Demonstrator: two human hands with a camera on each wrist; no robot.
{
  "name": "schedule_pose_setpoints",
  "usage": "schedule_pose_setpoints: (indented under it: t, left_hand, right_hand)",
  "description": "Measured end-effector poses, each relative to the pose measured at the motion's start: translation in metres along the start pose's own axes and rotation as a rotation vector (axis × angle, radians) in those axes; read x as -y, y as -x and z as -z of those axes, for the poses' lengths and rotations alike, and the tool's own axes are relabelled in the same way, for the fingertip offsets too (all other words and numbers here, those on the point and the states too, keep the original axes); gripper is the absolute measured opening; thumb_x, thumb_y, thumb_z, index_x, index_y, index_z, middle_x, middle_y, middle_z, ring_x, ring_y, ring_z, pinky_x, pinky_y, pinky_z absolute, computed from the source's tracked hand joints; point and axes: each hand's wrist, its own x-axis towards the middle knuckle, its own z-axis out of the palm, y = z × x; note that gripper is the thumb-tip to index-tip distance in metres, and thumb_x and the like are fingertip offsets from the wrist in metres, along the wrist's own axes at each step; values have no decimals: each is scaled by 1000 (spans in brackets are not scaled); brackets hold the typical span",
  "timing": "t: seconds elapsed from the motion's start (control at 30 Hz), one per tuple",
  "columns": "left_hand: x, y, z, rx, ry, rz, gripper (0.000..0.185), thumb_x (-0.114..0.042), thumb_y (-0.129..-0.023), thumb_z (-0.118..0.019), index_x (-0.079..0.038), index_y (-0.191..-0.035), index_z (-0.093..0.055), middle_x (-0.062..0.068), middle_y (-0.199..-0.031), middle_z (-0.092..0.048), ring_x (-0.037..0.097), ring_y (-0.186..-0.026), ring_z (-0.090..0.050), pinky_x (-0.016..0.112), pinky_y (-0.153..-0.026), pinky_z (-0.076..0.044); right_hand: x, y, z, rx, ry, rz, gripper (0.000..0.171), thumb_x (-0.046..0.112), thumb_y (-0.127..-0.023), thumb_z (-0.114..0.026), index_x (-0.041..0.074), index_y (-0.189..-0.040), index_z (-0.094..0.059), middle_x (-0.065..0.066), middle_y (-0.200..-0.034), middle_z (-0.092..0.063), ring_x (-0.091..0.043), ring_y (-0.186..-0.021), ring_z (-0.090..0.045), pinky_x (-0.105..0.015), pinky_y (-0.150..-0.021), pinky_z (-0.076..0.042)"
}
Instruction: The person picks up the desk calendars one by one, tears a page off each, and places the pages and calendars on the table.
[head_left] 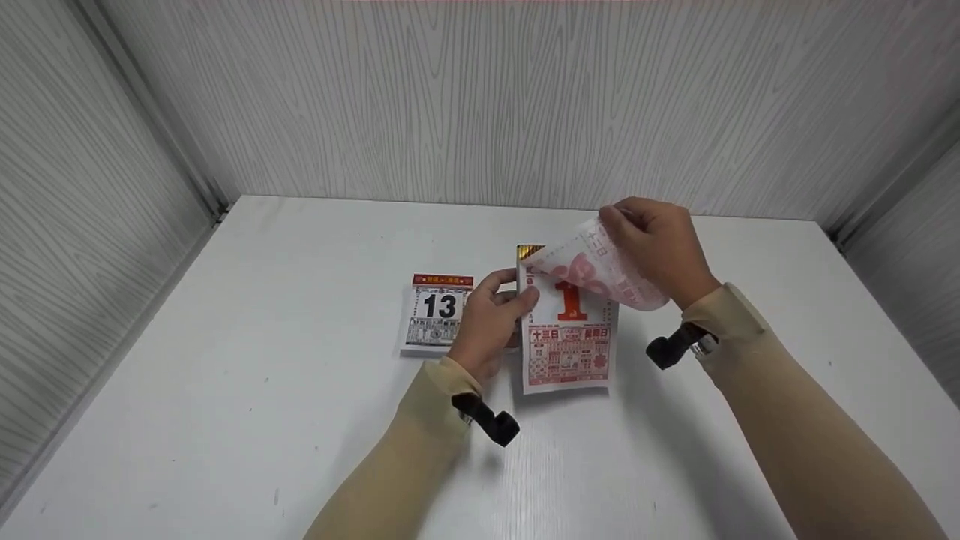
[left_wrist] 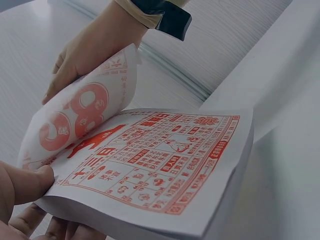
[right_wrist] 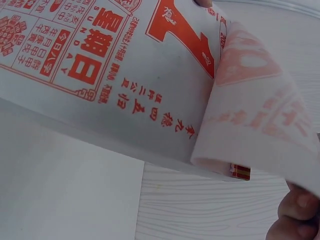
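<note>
A thick tear-off calendar with a big red 1 on its exposed page is tilted up off the table. My left hand grips its left edge, thumb on the front and fingers behind, as the left wrist view shows. My right hand pinches the top page and pulls it up and to the right. That page curls back, its reverse showing faint red print with a 28 seen through the paper. Part of the gold-and-red header shows at the calendar's top.
A second, smaller calendar showing a black 13 under a red header lies flat just left of my left hand. The white table is bounded by wood-grain panels at the back and sides.
</note>
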Motion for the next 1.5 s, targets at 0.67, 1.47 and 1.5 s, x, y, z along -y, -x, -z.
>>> schedule_pose_setpoints:
  t: [0.67, 1.47, 1.5]
  left_hand:
    - [11, 2, -1, 16, 29, 1, 42, -19, -99, -72, -16, -139, -58, 11, -117, -70, 25, -100, -73, 37, -81, -61]
    - [11, 0, -5, 60, 74, 3, 43, -20, -100, -71, -15, -140, -58, 11, -119, -70, 24, -97, -74, 38, -77, -62]
    - [11, 1, -5, 62, 74, 2, 42, -20, -100, -71, -15, -140, -58, 11, -118, -70, 24, -97, -74, 37, -77, -62]
  right_hand:
    - [-12, -3, -4, -40, 49, -50, 28, 29, -104, -65, 6, -109, -80, -11, -90, -72, -20, -75, -54, -19, -60, -40]
    - [-31, -3, 1, -98, -16, -70, 38, 38, -104, -62, 4, -111, -80, -12, -91, -75, -9, -64, -55, -17, -58, -44]
    - [-32, -3, 2, -105, -14, -72, 38, 37, -104, -62, 4, -111, -79, -12, -91, -75, -9, -64, -54, -17, -57, -43]
